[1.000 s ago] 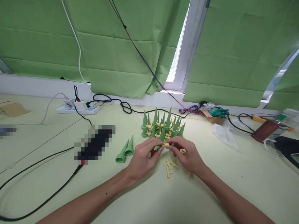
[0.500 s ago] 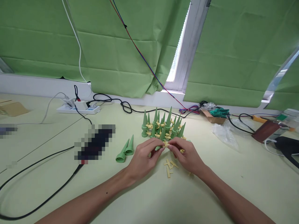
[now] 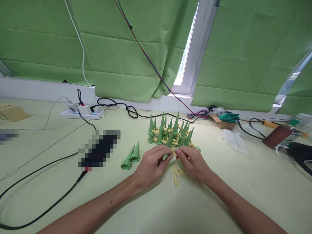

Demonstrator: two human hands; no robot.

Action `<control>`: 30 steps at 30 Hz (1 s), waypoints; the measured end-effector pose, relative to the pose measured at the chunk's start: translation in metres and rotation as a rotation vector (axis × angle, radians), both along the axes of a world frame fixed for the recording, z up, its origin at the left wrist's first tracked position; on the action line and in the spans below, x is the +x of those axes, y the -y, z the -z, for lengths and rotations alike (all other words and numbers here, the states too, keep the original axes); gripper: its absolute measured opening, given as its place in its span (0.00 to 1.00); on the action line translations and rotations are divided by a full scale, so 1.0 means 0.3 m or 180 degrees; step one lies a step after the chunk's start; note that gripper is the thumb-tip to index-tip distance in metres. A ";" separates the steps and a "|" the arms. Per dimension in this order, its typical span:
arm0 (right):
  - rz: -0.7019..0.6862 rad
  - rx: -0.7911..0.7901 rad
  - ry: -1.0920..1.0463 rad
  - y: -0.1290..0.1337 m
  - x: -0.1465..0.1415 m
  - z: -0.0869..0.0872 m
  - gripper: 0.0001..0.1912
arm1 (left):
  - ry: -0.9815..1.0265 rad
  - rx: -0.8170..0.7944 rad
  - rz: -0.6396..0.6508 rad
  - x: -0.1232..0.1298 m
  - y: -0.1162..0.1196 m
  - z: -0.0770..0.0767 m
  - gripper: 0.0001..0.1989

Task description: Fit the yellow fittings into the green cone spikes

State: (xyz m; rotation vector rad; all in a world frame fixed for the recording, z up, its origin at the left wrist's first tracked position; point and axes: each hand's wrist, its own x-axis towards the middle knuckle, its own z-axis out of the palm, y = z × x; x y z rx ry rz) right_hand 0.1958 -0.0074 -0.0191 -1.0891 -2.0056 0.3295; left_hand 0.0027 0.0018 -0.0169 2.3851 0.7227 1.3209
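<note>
Between my two hands, close to the fingertips, is a small yellow fitting [image 3: 174, 153]. My left hand [image 3: 152, 164] is closed on a green cone [image 3: 165, 156], whose tip shows below the fingers, beside the fitting. My right hand [image 3: 193, 162] pinches the fitting from the right. Just behind the hands stands a cluster of upright green cones [image 3: 175, 125] with yellow fittings among them. Two loose green cones [image 3: 127, 161] lie left of my left hand. Several loose yellow pieces [image 3: 175, 178] lie on the table below my hands.
A pixelated dark object [image 3: 101, 149] with a black cable lies at left. Behind it is a white power strip [image 3: 81, 113]. Plastic bags [image 3: 234, 139], a small cardboard box [image 3: 223, 123] and a dark red box [image 3: 280, 135] are at right. Black cables run along the wall.
The fitting and the fingertips have shifted slightly to the right and down. My right hand has turned a little, and the yellow piece formerly visible under its fingers is now hidden.
</note>
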 end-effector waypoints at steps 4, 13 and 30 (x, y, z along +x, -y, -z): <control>0.0009 -0.0078 -0.0087 0.006 -0.002 -0.009 0.17 | -0.0032 -0.0065 -0.0151 0.000 0.000 0.004 0.06; -0.0208 -0.0349 -0.0252 0.017 0.000 -0.010 0.09 | 0.0013 -0.0172 -0.0236 0.006 0.000 0.001 0.06; -0.0005 -0.0203 0.0041 -0.002 0.002 0.015 0.21 | -0.0038 -0.0100 0.0035 0.006 0.005 0.006 0.07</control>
